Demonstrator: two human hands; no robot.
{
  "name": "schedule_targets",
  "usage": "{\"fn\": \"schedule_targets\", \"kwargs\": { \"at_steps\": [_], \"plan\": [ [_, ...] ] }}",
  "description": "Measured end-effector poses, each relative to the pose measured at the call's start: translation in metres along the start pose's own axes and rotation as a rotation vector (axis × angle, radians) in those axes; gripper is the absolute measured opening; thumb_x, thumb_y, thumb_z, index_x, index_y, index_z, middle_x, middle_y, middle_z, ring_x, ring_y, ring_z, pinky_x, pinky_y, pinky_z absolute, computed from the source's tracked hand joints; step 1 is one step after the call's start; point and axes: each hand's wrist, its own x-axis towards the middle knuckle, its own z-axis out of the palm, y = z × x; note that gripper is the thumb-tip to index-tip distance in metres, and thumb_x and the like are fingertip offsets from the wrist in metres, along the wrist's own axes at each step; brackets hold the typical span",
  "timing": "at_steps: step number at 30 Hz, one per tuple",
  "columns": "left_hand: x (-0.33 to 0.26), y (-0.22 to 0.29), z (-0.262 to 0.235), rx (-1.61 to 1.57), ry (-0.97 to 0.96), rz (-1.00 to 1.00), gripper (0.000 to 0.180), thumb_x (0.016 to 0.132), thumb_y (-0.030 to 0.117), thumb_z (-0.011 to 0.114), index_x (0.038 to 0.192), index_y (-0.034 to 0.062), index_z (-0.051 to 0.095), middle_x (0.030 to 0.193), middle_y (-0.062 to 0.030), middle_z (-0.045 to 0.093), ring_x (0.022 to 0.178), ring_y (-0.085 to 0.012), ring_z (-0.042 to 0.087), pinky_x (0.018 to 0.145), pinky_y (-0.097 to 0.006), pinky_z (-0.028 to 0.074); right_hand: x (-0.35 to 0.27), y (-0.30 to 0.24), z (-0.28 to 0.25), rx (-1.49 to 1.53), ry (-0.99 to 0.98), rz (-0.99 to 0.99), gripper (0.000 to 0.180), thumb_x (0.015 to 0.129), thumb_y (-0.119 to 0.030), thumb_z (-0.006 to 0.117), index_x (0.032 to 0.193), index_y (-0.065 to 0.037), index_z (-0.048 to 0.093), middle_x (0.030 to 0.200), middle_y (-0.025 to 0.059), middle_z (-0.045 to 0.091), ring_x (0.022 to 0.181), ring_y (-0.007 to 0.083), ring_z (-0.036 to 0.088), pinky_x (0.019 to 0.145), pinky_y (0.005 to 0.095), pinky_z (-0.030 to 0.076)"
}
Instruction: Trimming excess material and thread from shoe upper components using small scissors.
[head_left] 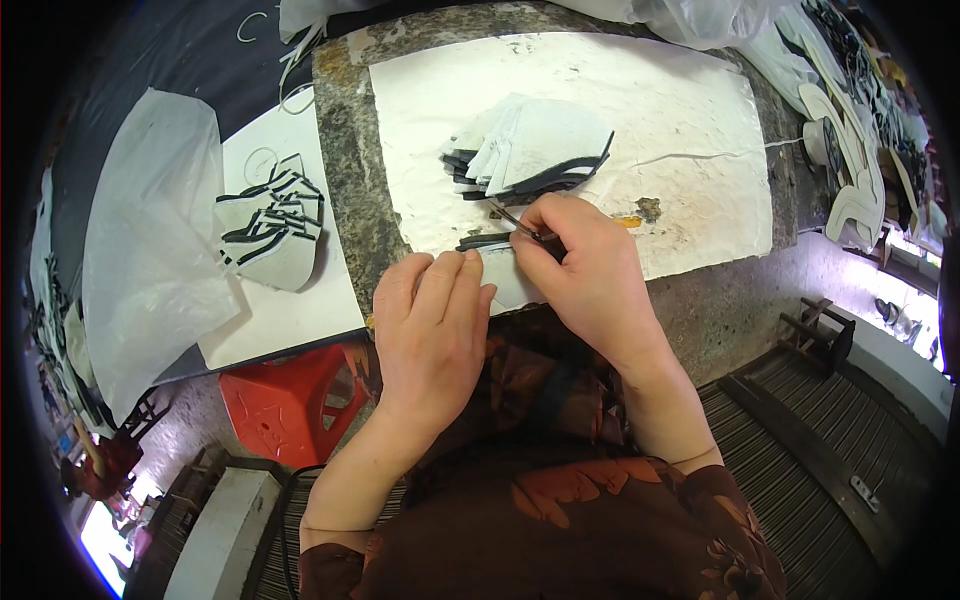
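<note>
In front of me on the white sheet lies a small white piece with black edging (505,280), partly covered by my hands. My left hand (430,310) presses on its left part, fingers close together and fingertips near the black edge. My right hand (585,265) is closed around a slim dark metal tool (508,218), whose tip points up and left over the piece; its exact kind is hidden by the fingers. Just beyond, a fanned stack of similar white pieces with black edges (555,145) lies on the sheet.
A heap of black-edged pieces (275,225) lies on a white board to the left, beside a translucent plastic sheet (150,230). A red stool (285,405) stands below. At right are a thread spool (822,143) and pale cut strips (855,205). An orange object (627,221) lies by my right hand.
</note>
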Motion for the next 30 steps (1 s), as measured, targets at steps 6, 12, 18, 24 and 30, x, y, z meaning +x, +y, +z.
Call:
{"fn": "schedule_targets", "kwargs": {
  "at_steps": [6,12,18,24,30],
  "plan": [
    [0.001,-0.002,0.003,-0.081,0.032,-0.006,0.031,0.087,0.009,0.079,0.117,0.0027,0.073,0.108,-0.0103,0.068,0.1,-0.0318,0.063,0.09,-0.043,0.05,0.0,-0.004,-0.009,0.08,-0.039,0.114,0.011,0.089,-0.012,0.07,0.094,-0.004,0.063,0.086,0.0132,0.066,0.084,0.0358,0.066,0.072,0.0438,0.053],
    [0.003,-0.003,0.001,-0.139,0.033,-0.032,0.031,0.085,0.008,0.08,0.114,0.0019,0.073,0.104,-0.0104,0.069,0.097,-0.0318,0.063,0.087,-0.042,0.051,0.001,0.001,-0.015,0.03,-0.05,-0.026,0.017,0.087,-0.008,0.075,0.1,-0.001,0.066,0.088,0.0101,0.068,0.079,0.0246,0.064,0.074,0.0336,0.052],
    [0.005,-0.003,-0.002,-0.127,0.014,-0.027,0.031,0.085,0.008,0.081,0.114,0.0027,0.074,0.103,-0.0096,0.07,0.097,-0.0312,0.063,0.086,-0.041,0.052,-0.001,0.022,-0.021,0.059,-0.053,-0.164,0.019,0.083,-0.002,0.075,0.101,-0.003,0.071,0.09,0.0086,0.067,0.081,0.0248,0.065,0.074,0.0337,0.052],
    [0.006,-0.002,-0.004,-0.107,0.004,-0.02,0.03,0.085,0.009,0.08,0.114,0.0037,0.074,0.102,-0.0091,0.069,0.097,-0.0304,0.063,0.086,-0.041,0.053,-0.004,0.023,-0.031,-0.029,-0.128,-0.147,0.02,0.082,-0.006,0.074,0.101,-0.011,0.075,0.087,0.0076,0.064,0.078,0.0291,0.067,0.067,0.0381,0.055],
    [0.007,0.0,-0.005,-0.073,-0.003,-0.007,0.029,0.086,0.009,0.08,0.114,0.007,0.076,0.102,-0.0082,0.068,0.097,-0.0296,0.063,0.085,-0.04,0.053,-0.002,0.033,-0.035,-0.09,-0.158,-0.244,0.036,0.072,0.004,0.074,0.105,-0.01,0.079,0.086,0.0059,0.065,0.076,0.0223,0.066,0.067,0.0327,0.053]
  ]
}}
